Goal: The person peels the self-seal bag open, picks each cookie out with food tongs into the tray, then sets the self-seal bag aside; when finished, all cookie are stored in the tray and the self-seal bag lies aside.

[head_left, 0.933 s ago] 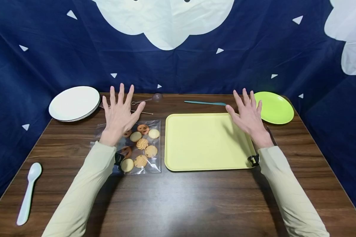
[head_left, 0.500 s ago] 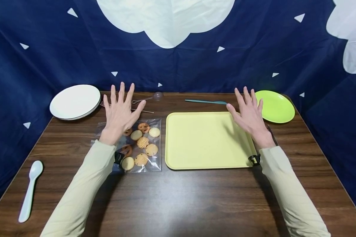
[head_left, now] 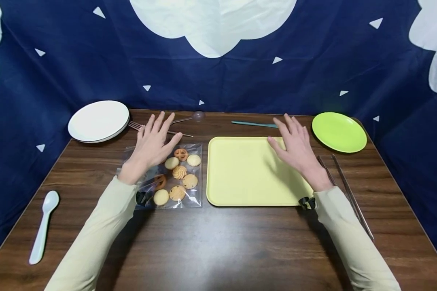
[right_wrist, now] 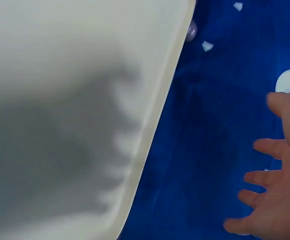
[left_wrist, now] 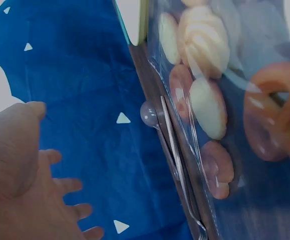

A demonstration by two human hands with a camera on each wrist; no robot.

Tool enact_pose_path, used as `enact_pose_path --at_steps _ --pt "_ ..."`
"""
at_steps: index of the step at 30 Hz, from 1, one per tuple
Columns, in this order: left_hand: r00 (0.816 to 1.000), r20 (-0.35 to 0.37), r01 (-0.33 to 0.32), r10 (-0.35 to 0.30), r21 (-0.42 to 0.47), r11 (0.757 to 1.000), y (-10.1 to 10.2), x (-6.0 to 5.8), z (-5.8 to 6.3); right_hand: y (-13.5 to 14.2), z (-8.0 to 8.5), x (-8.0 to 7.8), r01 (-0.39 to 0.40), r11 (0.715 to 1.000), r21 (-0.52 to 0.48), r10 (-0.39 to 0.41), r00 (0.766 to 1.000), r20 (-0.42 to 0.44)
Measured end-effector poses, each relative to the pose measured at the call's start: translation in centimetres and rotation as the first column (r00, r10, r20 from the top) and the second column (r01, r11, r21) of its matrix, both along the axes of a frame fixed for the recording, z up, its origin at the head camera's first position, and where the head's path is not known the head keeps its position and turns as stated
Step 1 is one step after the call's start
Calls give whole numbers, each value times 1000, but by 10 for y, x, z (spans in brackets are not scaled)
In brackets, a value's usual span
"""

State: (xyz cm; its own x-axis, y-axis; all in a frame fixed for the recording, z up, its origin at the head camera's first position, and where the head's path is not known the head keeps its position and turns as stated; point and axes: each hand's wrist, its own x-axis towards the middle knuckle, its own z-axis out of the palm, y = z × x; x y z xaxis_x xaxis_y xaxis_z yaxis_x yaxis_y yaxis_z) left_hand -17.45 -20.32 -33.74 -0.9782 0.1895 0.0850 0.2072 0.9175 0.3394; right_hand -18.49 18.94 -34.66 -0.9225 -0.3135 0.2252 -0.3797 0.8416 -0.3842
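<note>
My left hand (head_left: 151, 145) hovers over the left part of a clear plastic bag (head_left: 198, 194) of cookies, fingers spread and holding nothing. In the left wrist view, several cookies (left_wrist: 203, 40) show through the plastic, with the left hand (left_wrist: 24, 175) apart from them. Over the right part of a yellow tray (head_left: 247, 173) my right hand (head_left: 295, 151) is held with loosely spread fingers, also holding nothing. Its shadow falls on the tray, and the right wrist view has that hand (right_wrist: 280, 185) beyond the tray's rim (right_wrist: 152, 120).
White plates (head_left: 98, 120) stand at back left, a fork (head_left: 182, 134) and a small round-ended scoop (head_left: 198, 116) beside them. A teal knife (head_left: 253, 123) lies behind the tray. Rightward are a green plate (head_left: 338, 132) and metal tongs (head_left: 349, 192); a pale spoon (head_left: 45, 226) lies far left.
Both hands have bent slightly and drawn back a little, the right one also moving left. More of the metal tongs shows beside the right forearm. The head view has shifted slightly.
</note>
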Motion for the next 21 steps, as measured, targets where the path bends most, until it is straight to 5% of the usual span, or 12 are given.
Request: enact_pose_path --at_steps 8,15,21 --pt "978 150 142 -147 41 989 -6 20 -2 -38 -1 19 -162 984 -75 161 987 -32" --pt "921 272 264 -277 85 961 -9 37 -5 -72 1 35 -298 950 -88 305 949 81" --pt "864 403 284 -303 107 953 -11 51 -9 -106 -3 50 -445 895 -20 445 891 86"
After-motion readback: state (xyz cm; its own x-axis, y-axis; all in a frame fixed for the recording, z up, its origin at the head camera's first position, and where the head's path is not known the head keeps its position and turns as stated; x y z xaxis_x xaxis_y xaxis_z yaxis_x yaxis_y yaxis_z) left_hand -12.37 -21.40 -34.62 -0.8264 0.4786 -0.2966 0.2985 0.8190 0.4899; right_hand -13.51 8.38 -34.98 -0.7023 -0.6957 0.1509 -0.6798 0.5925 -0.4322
